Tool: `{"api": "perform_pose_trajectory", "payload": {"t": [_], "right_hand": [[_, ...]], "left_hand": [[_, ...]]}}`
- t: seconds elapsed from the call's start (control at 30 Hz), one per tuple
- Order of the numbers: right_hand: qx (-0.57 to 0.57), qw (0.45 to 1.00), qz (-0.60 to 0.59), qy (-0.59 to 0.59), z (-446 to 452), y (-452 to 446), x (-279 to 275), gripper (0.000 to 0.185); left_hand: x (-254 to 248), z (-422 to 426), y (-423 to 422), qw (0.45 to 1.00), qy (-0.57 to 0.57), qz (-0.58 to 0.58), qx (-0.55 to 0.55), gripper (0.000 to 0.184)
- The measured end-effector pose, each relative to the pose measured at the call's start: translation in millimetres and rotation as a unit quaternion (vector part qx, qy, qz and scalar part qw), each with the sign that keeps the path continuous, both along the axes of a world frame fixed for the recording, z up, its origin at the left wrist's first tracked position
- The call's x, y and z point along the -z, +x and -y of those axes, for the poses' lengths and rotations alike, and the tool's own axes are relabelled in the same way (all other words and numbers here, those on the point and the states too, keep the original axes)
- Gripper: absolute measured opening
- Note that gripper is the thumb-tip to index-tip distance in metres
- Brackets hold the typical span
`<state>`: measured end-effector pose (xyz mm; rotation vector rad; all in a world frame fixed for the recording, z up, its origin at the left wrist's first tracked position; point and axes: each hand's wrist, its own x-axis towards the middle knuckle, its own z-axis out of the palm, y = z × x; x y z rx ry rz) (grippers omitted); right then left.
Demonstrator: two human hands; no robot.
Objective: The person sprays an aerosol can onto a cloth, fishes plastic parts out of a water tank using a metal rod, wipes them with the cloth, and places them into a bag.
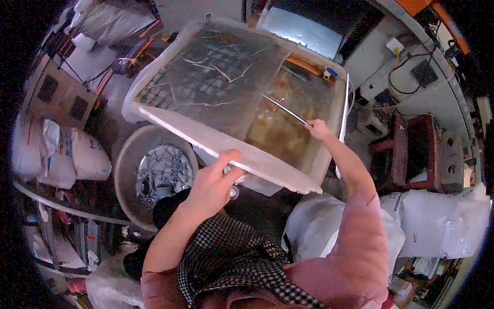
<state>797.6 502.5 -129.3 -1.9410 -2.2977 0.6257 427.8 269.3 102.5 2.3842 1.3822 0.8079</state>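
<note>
A pale tank holds murky brownish water, with a dark mesh sheet and thin sticks over its left part. Along the near side lies a white foam-like board with a ragged right end. My left hand grips the board's near edge, fingers on top. In my right hand is the end of a thin metal rod, its far end reaching over the water beside the mesh. The rod's tip meets the cloudy surface; whether it goes under I cannot tell.
A round tub with grey metal-like pieces stands left of the tank. White sacks are at the left, others at the lower right. A reddish-brown frame stands at the right. A blue-handled valve sits at the tank's far right corner.
</note>
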Motion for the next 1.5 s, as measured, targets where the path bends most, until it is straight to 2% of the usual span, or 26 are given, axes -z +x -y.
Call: {"api": "perform_pose_trajectory", "payload": {"t": [0.03, 0.2, 0.3, 0.37, 0.47, 0.5, 0.6, 0.63, 0.67, 0.77, 0.9, 1.0, 1.07, 1.13, 1.2, 1.33, 1.4, 1.43, 1.47, 1.5], "right_hand": [[0.007, 0.999, -0.007, -0.035, -1.7, -6.6, 0.4, 0.023], [-0.015, 0.999, -0.010, -0.028, -5.2, -34.0, -6.3, 0.025], [-0.045, 0.998, 0.036, 0.002, -3.2, -21.1, -43.9, 0.028], [-0.115, 0.986, 0.119, 0.007, -0.8, 7.1, -75.7, 0.029], [-0.047, 0.994, 0.089, -0.048, 15.0, 39.1, -117.6, 0.027], [-0.076, 0.993, 0.087, 0.000, 19.0, 47.1, -115.9, 0.025], [-0.084, 0.995, 0.037, -0.031, 23.1, 35.4, -103.5, 0.024], [-0.079, 0.996, 0.026, -0.020, 12.9, 37.1, -66.1, 0.023], [-0.083, 0.996, 0.019, -0.024, 13.8, 22.6, -60.9, 0.023], [-0.087, 0.996, -0.004, -0.031, 21.5, -25.4, -53.5, 0.023], [-0.081, 0.996, -0.010, 0.019, 22.5, -30.1, -50.7, 0.023], [-0.090, 0.996, 0.019, 0.021, 28.0, -17.7, -79.4, 0.025], [-0.031, 0.993, 0.017, -0.114, 26.4, 12.3, -101.3, 0.027], [-0.095, 0.993, 0.075, -0.013, 44.0, 42.2, -132.0, 0.027], [-0.069, 0.993, 0.082, -0.054, 62.2, 57.5, -174.4, 0.026], [-0.035, 0.993, 0.082, -0.081, 81.7, 84.3, -214.7, 0.025], [0.001, 0.980, 0.114, -0.164, 96.0, 72.6, -238.0, 0.026], [-0.064, 0.978, 0.146, -0.134, 92.2, 81.5, -221.7, 0.026], [-0.061, 0.979, 0.147, -0.131, 88.7, 89.1, -197.2, 0.026], [-0.134, 0.973, 0.145, -0.118, 83.5, 95.2, -171.7, 0.026]], "left_hand": [[0.4, -0.6, 1.2, 1.000, 0.000, 0.001, 0.004, 0.024], [4.4, -3.6, 0.4, 1.000, 0.022, 0.009, -0.015, 0.022], [3.9, -3.2, -3.9, 0.999, 0.038, -0.009, -0.016, 0.023], [1.6, -2.1, -5.7, 0.999, 0.036, -0.005, -0.020, 0.023], [0.9, 0.7, -8.0, 0.999, 0.040, -0.005, -0.026, 0.024], [1.4, 0.4, -8.7, 0.999, 0.048, -0.008, -0.024, 0.024], [9.7, -0.7, -8.3, 0.998, 0.050, -0.011, -0.024, 0.026], [5.6, 1.1, -7.1, 0.999, 0.026, -0.007, -0.024, 0.027], [6.0, 1.4, -7.6, 0.999, 0.028, -0.008, -0.022, 0.027], [8.0, 2.4, -6.9, 0.998, 0.056, -0.023, -0.022, 0.027], [6.6, 0.2, -2.0, 0.997, 0.059, -0.026, -0.031, 0.027], [5.3, 4.8, -4.2, 0.997, 0.060, -0.028, -0.033, 0.027], [4.4, 5.6, -5.2, 0.997, 0.056, -0.035, -0.033, 0.027], [8.1, 5.4, -7.1, 0.996, 0.055, -0.060, -0.040, 0.027], [7.6, 4.7, -9.1, 0.997, 0.051, -0.057, -0.030, 0.027], [1.5, 4.7, -5.0, 0.996, 0.046, -0.065, -0.032, 0.023], [-6.4, 3.9, -2.5, 0.996, 0.035, -0.072, -0.032, 0.021], [-9.3, 4.0, -1.1, 0.996, 0.021, -0.079, -0.035, 0.020], [-10.1, 4.0, -0.6, 0.996, 0.024, -0.078, -0.034, 0.020], [-10.5, 2.7, -0.2, 0.998, 0.000, -0.059, -0.029, 0.019]]}}
